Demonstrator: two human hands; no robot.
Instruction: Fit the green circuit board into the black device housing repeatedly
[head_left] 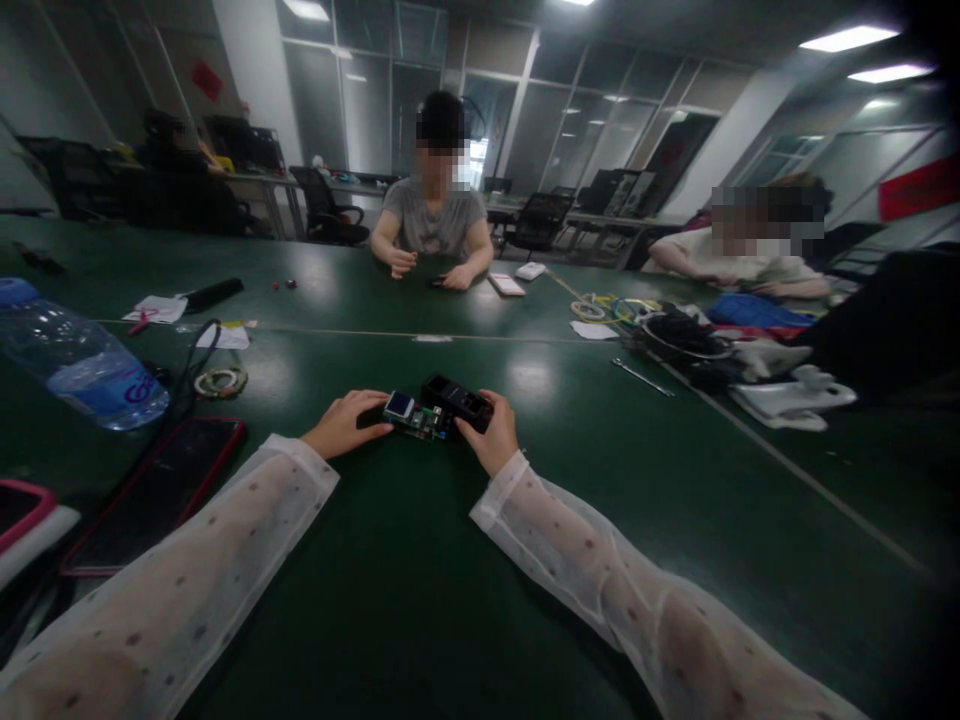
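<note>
A small green circuit board (420, 422) with a little screen on its left end is held by my left hand (347, 424), thumb in front and fingers behind its left edge. My right hand (491, 432) grips a black plastic case (450, 397) by its right end, thumb in front. The case lies just behind and to the right of the board, and the two overlap in view; whether they touch I cannot tell. Both are low over the dark green table (390, 580). Sheer dotted white sleeves cover my forearms.
At left are a water bottle (82, 355), a red-rimmed phone (161, 490) and a coiled cable (220, 381). A wrench (643, 377) lies at right, before a pile of cables and a white plastic part (795, 396). Two people (435, 215) sit across the table.
</note>
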